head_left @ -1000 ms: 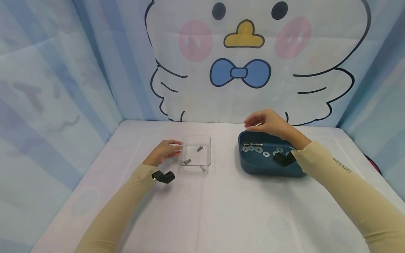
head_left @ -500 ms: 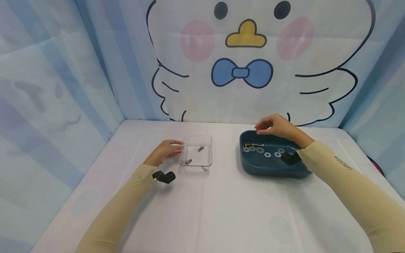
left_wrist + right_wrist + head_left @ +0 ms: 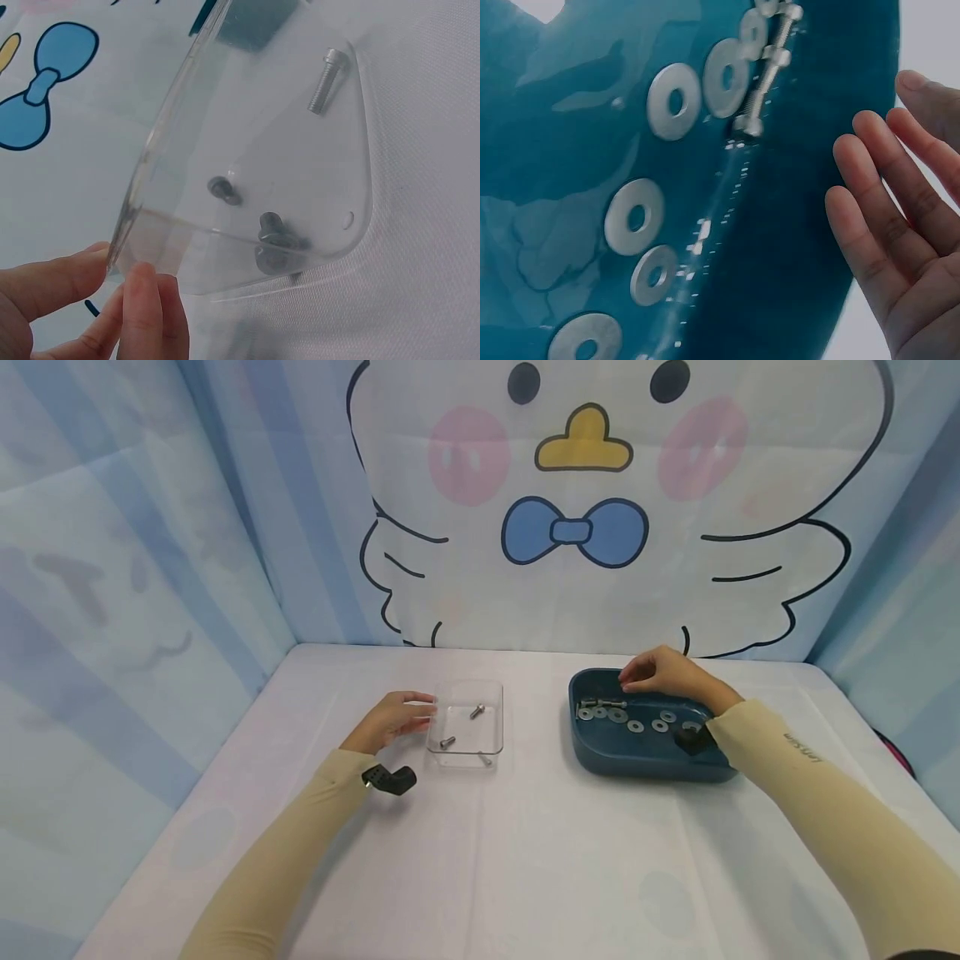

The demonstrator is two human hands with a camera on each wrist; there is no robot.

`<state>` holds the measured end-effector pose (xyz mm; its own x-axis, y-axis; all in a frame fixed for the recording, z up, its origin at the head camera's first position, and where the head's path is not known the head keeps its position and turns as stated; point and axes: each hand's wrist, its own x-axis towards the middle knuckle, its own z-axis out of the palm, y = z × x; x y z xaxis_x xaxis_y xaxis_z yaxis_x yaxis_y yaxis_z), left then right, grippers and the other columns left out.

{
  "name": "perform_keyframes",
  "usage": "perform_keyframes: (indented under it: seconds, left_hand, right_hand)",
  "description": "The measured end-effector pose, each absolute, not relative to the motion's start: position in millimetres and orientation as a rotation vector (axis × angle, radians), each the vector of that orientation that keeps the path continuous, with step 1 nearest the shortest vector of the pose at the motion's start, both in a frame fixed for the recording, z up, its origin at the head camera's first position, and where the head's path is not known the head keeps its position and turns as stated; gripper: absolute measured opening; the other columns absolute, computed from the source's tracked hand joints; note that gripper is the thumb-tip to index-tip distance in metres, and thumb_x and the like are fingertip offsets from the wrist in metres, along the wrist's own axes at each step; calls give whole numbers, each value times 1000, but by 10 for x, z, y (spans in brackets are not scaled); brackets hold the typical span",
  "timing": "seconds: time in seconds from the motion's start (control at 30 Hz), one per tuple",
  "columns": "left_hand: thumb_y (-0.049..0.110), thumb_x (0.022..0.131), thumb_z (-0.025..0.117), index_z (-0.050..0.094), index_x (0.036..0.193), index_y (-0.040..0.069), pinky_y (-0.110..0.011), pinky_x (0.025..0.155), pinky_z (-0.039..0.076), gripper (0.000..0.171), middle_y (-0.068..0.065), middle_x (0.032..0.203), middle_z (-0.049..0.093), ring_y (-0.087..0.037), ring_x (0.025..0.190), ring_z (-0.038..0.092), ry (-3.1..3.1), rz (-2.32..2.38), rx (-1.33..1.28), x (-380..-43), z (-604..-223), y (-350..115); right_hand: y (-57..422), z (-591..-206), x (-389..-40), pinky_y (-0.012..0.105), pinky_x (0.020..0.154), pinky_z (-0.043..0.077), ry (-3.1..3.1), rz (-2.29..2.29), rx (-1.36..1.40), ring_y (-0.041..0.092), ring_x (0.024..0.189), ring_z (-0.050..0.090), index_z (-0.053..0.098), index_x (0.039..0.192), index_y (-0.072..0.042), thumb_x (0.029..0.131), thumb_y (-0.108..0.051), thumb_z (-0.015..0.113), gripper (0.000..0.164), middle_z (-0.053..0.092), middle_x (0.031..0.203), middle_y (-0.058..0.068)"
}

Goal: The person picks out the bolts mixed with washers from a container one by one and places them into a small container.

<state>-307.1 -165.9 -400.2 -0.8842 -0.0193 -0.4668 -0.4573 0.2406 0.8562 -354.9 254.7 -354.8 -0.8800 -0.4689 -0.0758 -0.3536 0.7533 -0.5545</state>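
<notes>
Beside a clear plastic box (image 3: 465, 739), my left hand (image 3: 390, 720) touches its left wall with nearly straight fingers. In the left wrist view the fingertips (image 3: 141, 289) lie at the box's rim and outer wall. A metal socket-head bolt (image 3: 327, 81) lies inside, along with darker bolts (image 3: 271, 244). My right hand (image 3: 663, 675) is over the far rim of a dark blue tray (image 3: 637, 764). Its fingers are relaxed and slightly spread in the right wrist view, with nothing seen between them. The tray holds several flat washers (image 3: 675, 101) and a bolt with nuts (image 3: 769, 75).
A white cloth (image 3: 540, 860) covers the table. Behind it hangs a curtain (image 3: 573, 602) printed with a cartoon face and a blue bow. Bluish curtains (image 3: 112, 652) flank both sides. A space separates the box from the tray.
My right hand has moved to the right and lower, down to the tray's far rim. The left hand and the clear box have stayed in place.
</notes>
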Motion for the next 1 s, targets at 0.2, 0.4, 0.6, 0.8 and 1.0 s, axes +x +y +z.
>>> perform_keyframes:
  seconds: [0.2,0.4,0.6,0.8,1.0]
  left_hand:
    - [13,91,62,52,132,7,-13,69,52,42,-10,119,55,-6,71,56,2170,1645,-468,-3073,-4000,-1657]
    - [14,89,64,53,129,6,-17,78,54,42,-12,120,56,-9,77,58,2184,1639,-455,-3072,-4006,-1659]
    - [13,92,60,50,133,5,-14,73,52,43,-14,129,52,-9,83,56,2189,1645,-440,-3067,-4011,-1651]
    - [11,92,60,49,134,4,-11,67,52,44,-13,127,52,-9,80,56,2170,1662,-451,-3069,-4004,-1649]
    - [10,91,60,50,132,5,-11,64,51,42,-12,125,53,-8,78,56,2163,1667,-480,-3073,-4015,-1644]
  right_hand:
    - [2594,-3664,-3573,43,85,55,2746,-778,-664,27,92,66,67,105,4,86,-10,66,23,70,100,18]
    - [2614,-3752,-3595,44,85,55,2745,-778,-613,27,90,67,67,105,4,86,-9,66,23,70,100,18]
    - [2630,-3832,-3613,44,84,55,2734,-772,-621,25,87,67,68,103,4,86,-10,67,23,70,98,18]
    - [2631,-3879,-3618,42,82,56,2732,-771,-632,26,87,68,68,103,5,85,-9,67,22,70,99,20]
    - [2623,-3898,-3614,42,82,56,2741,-778,-630,28,88,68,69,101,5,84,-5,67,19,69,99,21]
